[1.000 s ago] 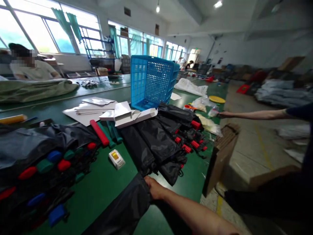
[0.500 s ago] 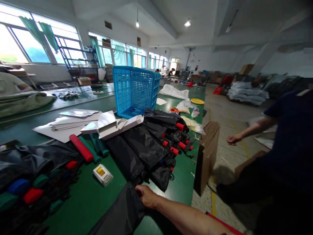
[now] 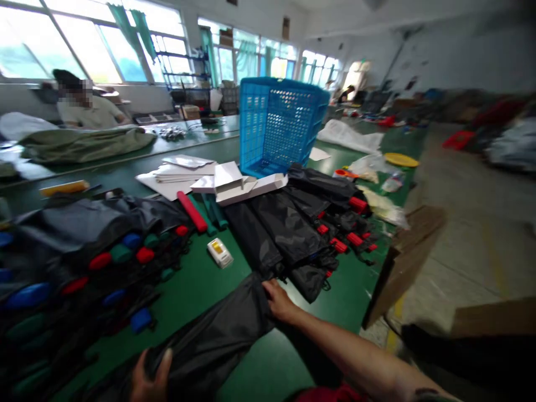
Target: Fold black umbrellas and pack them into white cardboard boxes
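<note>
A long black fabric bag (image 3: 218, 318) lies slanting across the near part of the green table. My right hand (image 3: 278, 301) pinches its far end, fingers closed on the cloth. At the bottom of the view, my left hand (image 3: 151, 375) grips the nearer part of the same bag, thumb on top; its lower fingers are out of sight. Just beyond my right hand are several black bags (image 3: 288, 229) with red ends poking out. To the left is a heap of similar black bags (image 3: 92, 223) with red, blue and green ends.
A blue plastic crate (image 3: 285, 125) lies on its side behind white open cartons (image 3: 251, 187). A small white-and-yellow box (image 3: 220, 252) and a red bar (image 3: 191, 212) lie mid-table. Cardboard sheets (image 3: 404, 262) stand at the right edge. A person (image 3: 90, 109) sits across the table.
My left hand has come into view on the bag. The view has turned left, so the heap at left shows more and the person at right is mostly out of view.
</note>
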Motion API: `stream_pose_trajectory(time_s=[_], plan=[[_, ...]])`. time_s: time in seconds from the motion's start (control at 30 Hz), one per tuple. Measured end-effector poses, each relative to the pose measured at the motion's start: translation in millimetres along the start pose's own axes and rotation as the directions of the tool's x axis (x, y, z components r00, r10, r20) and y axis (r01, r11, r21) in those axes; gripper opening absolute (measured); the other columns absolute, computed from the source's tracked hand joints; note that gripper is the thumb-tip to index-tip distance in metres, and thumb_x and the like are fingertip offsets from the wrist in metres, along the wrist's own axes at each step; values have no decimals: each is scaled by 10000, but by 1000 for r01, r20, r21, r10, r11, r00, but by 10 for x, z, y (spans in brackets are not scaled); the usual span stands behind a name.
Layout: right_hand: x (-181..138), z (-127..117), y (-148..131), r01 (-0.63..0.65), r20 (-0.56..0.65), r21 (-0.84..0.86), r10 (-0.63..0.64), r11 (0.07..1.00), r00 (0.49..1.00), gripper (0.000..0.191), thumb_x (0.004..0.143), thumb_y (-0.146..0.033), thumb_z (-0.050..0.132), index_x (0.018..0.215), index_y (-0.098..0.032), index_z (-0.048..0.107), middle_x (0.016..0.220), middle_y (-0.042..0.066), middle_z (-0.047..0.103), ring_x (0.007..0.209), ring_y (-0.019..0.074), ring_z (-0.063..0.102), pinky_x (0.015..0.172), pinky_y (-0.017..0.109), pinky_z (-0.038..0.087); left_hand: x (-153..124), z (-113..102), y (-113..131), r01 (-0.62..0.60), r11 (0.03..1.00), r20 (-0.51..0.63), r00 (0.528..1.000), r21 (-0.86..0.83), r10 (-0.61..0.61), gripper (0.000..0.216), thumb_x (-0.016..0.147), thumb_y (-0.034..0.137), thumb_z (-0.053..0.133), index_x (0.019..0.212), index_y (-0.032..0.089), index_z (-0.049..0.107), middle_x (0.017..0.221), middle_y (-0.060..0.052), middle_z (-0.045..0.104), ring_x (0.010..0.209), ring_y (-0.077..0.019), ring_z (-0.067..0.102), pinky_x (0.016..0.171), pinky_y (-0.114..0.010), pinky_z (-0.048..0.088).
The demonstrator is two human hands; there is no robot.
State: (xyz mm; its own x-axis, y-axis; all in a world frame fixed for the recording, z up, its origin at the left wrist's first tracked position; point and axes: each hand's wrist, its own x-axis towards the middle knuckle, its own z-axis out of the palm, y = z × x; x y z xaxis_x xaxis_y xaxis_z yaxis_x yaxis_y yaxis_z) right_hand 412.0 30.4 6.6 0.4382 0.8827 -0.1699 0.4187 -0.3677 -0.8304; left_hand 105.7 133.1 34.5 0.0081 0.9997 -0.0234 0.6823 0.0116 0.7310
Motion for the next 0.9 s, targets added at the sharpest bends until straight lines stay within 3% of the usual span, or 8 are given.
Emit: stream_pose_trajectory(time_s=[0.07, 0.17, 0.33, 0.53, 0.6, 0.7, 0.8, 0.9], plan=[[14, 21, 18, 0, 15, 18, 0, 1000, 1000, 264, 713, -227, 607, 974, -194, 634, 1052, 96, 635, 1029, 261, 567, 918, 363, 424, 43, 25, -156, 46, 999, 2, 999, 9, -46, 385, 818, 396, 578, 1141, 192, 617, 1208, -124, 613, 1208, -318, 551, 1000, -481, 487], [70, 43, 65, -9, 71, 65, 4, 998, 997, 341, 724, -286, 599, 1050, -185, 604, 939, 80, 662, 938, 260, 607, 861, 377, 466, 40, 42, -348, 111, 994, -23, 994, -13, -111, 571, 797, 455, 538, 1268, 133, 519, 1279, -158, 573, 1246, -308, 528, 1057, -464, 446], [144, 49, 60, -34, 116, 96, 23, 995, 993, 228, 711, -336, 612, 902, -211, 604, 771, 35, 672, 785, 236, 625, 746, 333, 493, -59, 87, -462, 110, 978, 79, 992, -179, -97, 729, 779, 494, 557, 1388, 132, 384, 1386, -159, 497, 1320, -299, 460, 1113, -465, 379], [211, 66, -4, -86, 85, 97, 78, 992, 993, 194, 767, -410, 581, 763, -216, 578, 706, 20, 658, 740, 210, 604, 679, 299, 475, 173, 214, -661, 39, 999, 68, 997, -14, -38, 671, 813, 477, 520, 1385, 151, 393, 1362, -162, 521, 1302, -305, 478, 1084, -469, 407], [197, 20, -34, -100, 85, 107, 91, 989, 992, 291, 852, -468, 469, 765, -215, 582, 701, 18, 650, 745, 204, 608, 694, 309, 479, 272, 206, -600, -67, 987, 117, 992, 148, 50, 630, 822, 450, 506, 1354, 115, 451, 1268, -195, 579, 1229, -344, 526, 1034, -508, 433], [111, -37, -94, -88, 112, 132, 73, 987, 991, 415, 921, -522, 334, 813, -214, 591, 791, 40, 665, 804, 208, 617, 750, 338, 482, 304, 187, -308, -234, 879, 121, 972, 416, 201, 613, 883, 431, 444, 1366, 54, 467, 1284, -272, 544, 1229, -407, 496, 987, -572, 424], [8, 22, -146, -42, 138, 83, 31, 996, 990, 330, 799, -514, 592, 901, -202, 558, 926, 72, 656, 863, 229, 604, 765, 343, 468, 263, 253, -5, -380, 765, 153, 922, 519, 355, 581, 928, 441, 409, 1434, 155, 426, 1465, -230, 411, 1364, -388, 362, 1068, -601, 325], [-50, 178, -176, 1, 109, -95, 10, 995, 994, 314, 736, -393, 669, 921, -194, 512, 873, 66, 615, 795, 221, 581, 718, 325, 440, 307, 326, 59, -441, 708, 282, 898, 552, 339, 545, 930, 471, 425, 1431, 256, 441, 1508, -166, 390, 1402, -383, 317, 1096, -666, 217]])
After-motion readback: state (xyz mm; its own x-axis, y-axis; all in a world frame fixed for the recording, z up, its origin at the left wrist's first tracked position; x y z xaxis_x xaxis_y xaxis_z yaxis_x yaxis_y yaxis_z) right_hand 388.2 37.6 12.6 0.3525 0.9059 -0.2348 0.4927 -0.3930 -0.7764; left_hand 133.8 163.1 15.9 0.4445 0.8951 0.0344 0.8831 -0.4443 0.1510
